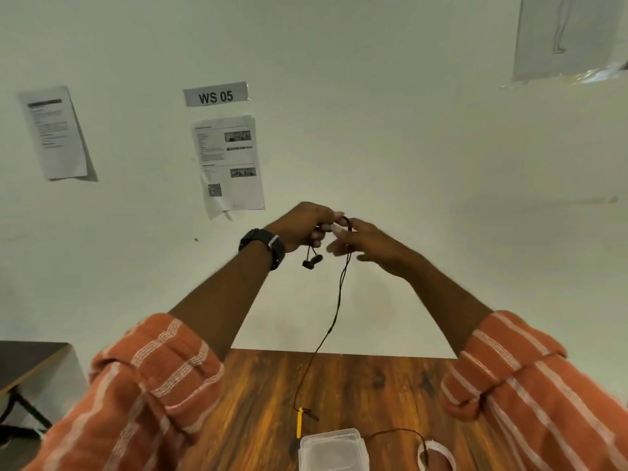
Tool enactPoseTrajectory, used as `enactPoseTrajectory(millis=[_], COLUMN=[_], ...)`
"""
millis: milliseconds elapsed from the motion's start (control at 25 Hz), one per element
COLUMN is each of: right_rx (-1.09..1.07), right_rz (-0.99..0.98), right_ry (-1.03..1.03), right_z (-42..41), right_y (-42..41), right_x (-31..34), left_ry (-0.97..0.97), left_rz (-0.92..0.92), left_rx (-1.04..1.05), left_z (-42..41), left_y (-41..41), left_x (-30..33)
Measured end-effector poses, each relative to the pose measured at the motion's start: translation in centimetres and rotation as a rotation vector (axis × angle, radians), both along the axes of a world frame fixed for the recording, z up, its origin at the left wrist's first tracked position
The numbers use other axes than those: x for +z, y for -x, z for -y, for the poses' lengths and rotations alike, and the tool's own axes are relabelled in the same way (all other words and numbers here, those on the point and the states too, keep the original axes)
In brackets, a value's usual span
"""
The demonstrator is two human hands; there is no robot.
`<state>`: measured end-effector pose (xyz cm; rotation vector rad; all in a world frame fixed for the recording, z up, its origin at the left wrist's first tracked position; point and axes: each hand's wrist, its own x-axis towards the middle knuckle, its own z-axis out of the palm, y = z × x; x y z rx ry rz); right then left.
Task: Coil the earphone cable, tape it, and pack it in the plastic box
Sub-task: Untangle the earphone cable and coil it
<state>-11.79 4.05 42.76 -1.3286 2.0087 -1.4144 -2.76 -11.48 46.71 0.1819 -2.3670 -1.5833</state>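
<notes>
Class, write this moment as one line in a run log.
stage: coiling | left hand: grips earphone cable, earbuds dangling | right hand: open, looping cable | plastic box: on table, closed | tape roll: untouched

Thin black earphone cable (336, 311), hanging slack from raised fingers down to table, two earbuds (312, 261) dangling. Clear plastic box (333, 450), lidded, near edge. Tape roll (436, 453) just beside, cable touching.
</notes>
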Motion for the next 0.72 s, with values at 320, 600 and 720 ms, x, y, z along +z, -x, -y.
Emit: enactPoseTrajectory(millis=[320, 600, 720], right_rx=[-0.032, 0.038, 0.091], right_rz=[0.420, 0.537, 0.451], right_ry=[0.426, 0.443, 0.384], right_z=[-3.4, -3.2, -4.4], right_y=[5.0, 1.9, -1.3], right_x=[-0.3, -6.4, -8.7], left_ry=[-0.222, -0.915, -0.727], left_rz=[0.071, -0.487, -0.693], left_rx=[-0.281, -0.476, -0.156], left_z=[-2.0, -5.6, -5.4], left_y=[-0.8, -0.2, 1.1], left_x=[-3.3, -1.0, 0.7])
